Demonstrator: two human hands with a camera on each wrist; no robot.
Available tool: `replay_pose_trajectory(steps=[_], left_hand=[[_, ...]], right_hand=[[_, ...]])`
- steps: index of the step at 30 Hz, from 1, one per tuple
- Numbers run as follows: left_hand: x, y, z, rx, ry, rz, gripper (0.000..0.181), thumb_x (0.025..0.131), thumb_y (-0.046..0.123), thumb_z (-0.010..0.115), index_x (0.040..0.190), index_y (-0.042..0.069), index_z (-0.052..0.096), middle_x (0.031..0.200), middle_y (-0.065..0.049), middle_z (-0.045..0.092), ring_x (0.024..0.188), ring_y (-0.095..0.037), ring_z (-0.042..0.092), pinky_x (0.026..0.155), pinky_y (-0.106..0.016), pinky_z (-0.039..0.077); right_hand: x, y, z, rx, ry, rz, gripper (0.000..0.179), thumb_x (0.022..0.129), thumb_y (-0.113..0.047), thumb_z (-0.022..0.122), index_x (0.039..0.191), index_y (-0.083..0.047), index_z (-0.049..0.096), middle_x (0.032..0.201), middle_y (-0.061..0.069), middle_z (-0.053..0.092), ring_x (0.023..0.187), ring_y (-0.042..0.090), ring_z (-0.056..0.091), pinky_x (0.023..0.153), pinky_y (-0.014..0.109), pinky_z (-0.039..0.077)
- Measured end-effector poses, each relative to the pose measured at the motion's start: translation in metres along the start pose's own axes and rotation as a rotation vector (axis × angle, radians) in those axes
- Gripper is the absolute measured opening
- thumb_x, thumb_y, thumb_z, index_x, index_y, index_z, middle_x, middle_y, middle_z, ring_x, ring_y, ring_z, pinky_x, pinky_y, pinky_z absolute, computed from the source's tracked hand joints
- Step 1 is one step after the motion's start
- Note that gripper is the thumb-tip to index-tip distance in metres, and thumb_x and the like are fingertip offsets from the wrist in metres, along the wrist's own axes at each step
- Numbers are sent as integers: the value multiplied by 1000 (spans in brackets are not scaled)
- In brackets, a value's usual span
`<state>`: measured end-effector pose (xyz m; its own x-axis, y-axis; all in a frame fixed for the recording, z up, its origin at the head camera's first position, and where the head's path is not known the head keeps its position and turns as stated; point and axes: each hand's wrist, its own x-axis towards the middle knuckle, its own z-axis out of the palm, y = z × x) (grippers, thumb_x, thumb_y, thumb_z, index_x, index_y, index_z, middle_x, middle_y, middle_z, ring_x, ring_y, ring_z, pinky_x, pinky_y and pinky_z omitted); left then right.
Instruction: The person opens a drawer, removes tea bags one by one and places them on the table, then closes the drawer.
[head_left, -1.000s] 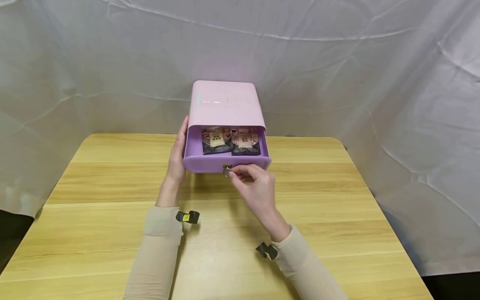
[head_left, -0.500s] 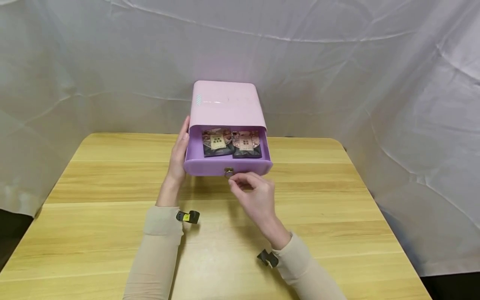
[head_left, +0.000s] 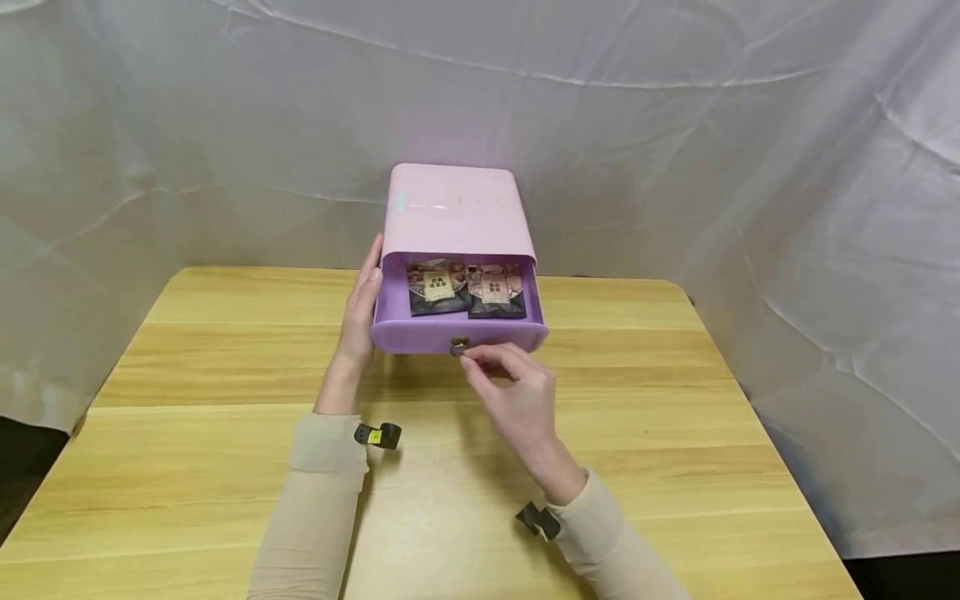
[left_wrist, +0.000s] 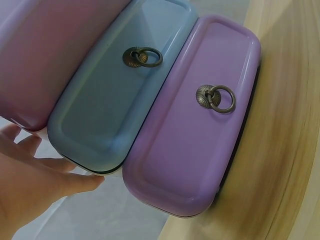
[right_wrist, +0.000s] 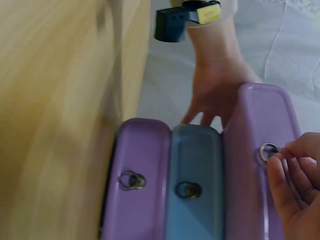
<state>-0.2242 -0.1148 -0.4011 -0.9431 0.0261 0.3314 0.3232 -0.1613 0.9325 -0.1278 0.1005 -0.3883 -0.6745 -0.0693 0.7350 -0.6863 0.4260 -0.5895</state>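
A pink drawer cabinet (head_left: 457,212) stands at the table's far side, its purple top drawer (head_left: 416,336) pulled partway out. Inside the drawer lie two dark printed packets, one with a cream label (head_left: 438,286) and one with a pink label (head_left: 496,288). My right hand (head_left: 521,400) pinches the drawer's metal ring pull (right_wrist: 262,152) between thumb and fingers. Against the cabinet's left side rests my left hand (head_left: 356,325), its fingers fairly straight. Below, in the left wrist view, a blue drawer (left_wrist: 107,100) and a lower purple drawer (left_wrist: 180,140) are closed.
The wooden table (head_left: 420,500) spreads out in front of the cabinet. Pale cloth (head_left: 300,125) hangs behind it and along both sides. A black strap piece sticks out from each sleeve cuff (head_left: 326,442).
The top drawer has come slightly farther out towards me, carrying the packets along. My right hand has drawn back a little with the ring. My left hand stays at the cabinet's side.
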Motion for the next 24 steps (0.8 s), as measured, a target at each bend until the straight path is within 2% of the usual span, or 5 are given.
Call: replay_pose_trajectory(steps=[6, 10, 15, 20, 24], left_hand=[[0, 0, 0, 4, -1, -3, 61, 109, 39, 33, 167, 27, 21, 173, 12, 19, 158, -9, 13, 131, -45, 5], [0, -2, 0, -3, -3, 1, 61, 109, 40, 33, 167, 28, 22, 172, 13, 19, 158, -9, 13, 131, -46, 6], [0, -3, 2, -8, -4, 5, 63, 109, 39, 32, 168, 23, 20, 173, 11, 19, 158, -10, 14, 131, -45, 6], [-1, -2, 4, 0, -6, 3, 62, 109, 39, 32, 168, 22, 19, 173, 10, 19, 158, -9, 14, 131, -42, 6], [-1, -2, 4, -4, -2, -8, 62, 109, 40, 32, 168, 26, 21, 173, 12, 19, 158, -8, 14, 131, -44, 5]], right_hand=[[15, -6, -9, 29, 42, -58, 10, 85, 3, 83, 93, 2, 78, 92, 14, 78, 80, 24, 74, 76, 24, 64], [29, -9, -15, 45, 57, -111, 10, 85, 4, 82, 93, 4, 78, 91, 15, 78, 78, 26, 74, 75, 25, 64], [51, -11, -25, 26, 37, -170, 10, 85, 2, 82, 94, 4, 77, 92, 16, 77, 82, 26, 74, 80, 26, 63], [73, -12, -34, -57, -47, -214, 14, 87, -4, 83, 99, 2, 77, 98, 14, 78, 89, 24, 73, 85, 28, 62], [90, -12, -37, -164, -208, -177, 19, 89, -9, 82, 106, -1, 78, 105, 10, 78, 95, 22, 73, 85, 32, 61]])
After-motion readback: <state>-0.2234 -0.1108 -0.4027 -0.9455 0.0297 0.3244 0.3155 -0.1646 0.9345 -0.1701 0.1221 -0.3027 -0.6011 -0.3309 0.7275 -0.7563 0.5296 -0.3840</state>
